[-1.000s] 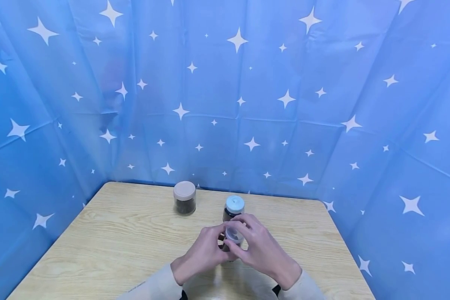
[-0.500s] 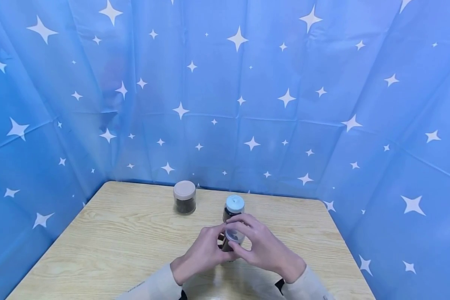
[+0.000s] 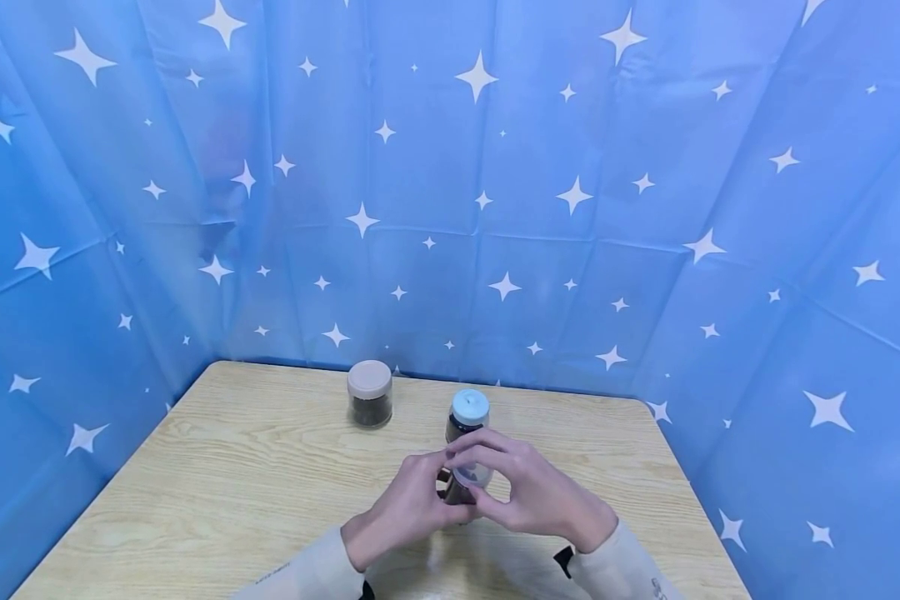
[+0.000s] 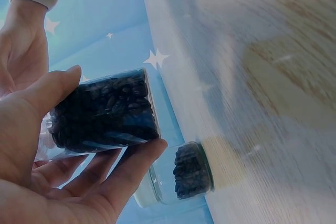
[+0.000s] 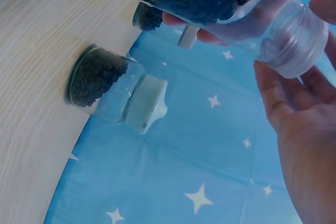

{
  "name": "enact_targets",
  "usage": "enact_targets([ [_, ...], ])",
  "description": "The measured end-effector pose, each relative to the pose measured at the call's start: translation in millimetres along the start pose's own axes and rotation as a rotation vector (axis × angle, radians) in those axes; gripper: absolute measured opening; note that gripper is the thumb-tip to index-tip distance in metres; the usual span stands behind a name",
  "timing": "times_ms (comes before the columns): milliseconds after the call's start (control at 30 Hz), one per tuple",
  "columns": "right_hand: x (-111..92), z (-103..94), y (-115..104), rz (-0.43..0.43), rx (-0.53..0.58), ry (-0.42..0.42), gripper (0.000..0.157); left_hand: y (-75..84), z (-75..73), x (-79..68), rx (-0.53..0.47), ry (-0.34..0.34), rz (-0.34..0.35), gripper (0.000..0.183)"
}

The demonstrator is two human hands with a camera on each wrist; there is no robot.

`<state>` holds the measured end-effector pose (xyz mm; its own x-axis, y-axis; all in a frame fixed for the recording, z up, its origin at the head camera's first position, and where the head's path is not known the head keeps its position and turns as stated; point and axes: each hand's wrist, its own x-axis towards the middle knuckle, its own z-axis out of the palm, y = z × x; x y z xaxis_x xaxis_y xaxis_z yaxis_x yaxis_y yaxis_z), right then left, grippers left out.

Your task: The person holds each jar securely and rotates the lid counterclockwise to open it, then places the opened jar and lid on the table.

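Observation:
A clear jar (image 4: 107, 108) of dark beans, most likely coffee beans, is held in front of me with both hands. My left hand (image 3: 412, 497) grips its body, thumb on one side and fingers on the other in the left wrist view. Around the clear lid (image 5: 302, 45) curl the thumb and fingers of my right hand (image 3: 528, 487); the lid is on the jar's mouth. Just beyond my hands stands a jar with a light blue lid (image 3: 470, 407), its lower part hidden by my right fingers. It is partly filled with dark beans (image 5: 97, 77).
Another bean jar with a pale pinkish lid (image 3: 370, 380) stands farther left, near the back of the wooden table (image 3: 255, 483). A blue curtain (image 3: 435, 183) with white stars hangs behind the table and along both sides.
My right hand has turned a little at the lid, its wrist swinging right and slightly up. My left hand and the two standing jars keep their places.

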<state>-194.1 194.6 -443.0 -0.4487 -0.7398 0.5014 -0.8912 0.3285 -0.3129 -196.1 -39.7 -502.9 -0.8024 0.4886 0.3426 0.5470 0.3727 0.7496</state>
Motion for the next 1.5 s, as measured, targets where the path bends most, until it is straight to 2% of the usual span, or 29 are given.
enact_targets([
  [200, 0.1, -0.1, 1.5, 0.001, 0.025, -0.012, 0.043, 0.1, -0.3, 0.0, 0.000, -0.006, -0.004, 0.042],
  [500, 1.0, 0.6, 1.0, -0.020, 0.004, -0.005, 0.044, -1.0, 0.2, 0.2, 0.007, -0.017, -0.020, 0.045],
  [767, -1.2, 4.6, -0.5, -0.019, -0.035, 0.026, 0.053, 0.3, 0.9, 0.5, 0.021, -0.012, -0.053, 0.049],
  [900, -2.4, 7.8, -2.3, 0.023, -0.107, 0.072, 0.058, -0.8, 1.4, 0.7, 0.008, -0.007, -0.065, 0.052],
  [1033, -4.0, 12.5, -4.4, 0.086, -0.163, 0.124, 0.058, -2.8, 2.4, 1.2, 0.001, 0.003, -0.045, 0.049],
  [1300, -6.5, 25.8, -10.5, 0.210, -0.210, 0.256, 0.062, -2.1, 3.6, 2.2, -0.020, -0.002, -0.017, 0.049],
  [1500, -6.1, 33.9, -16.2, 0.276, -0.248, 0.298, 0.061, -0.6, 2.4, 2.1, 0.002, 0.010, -0.013, 0.051],
])
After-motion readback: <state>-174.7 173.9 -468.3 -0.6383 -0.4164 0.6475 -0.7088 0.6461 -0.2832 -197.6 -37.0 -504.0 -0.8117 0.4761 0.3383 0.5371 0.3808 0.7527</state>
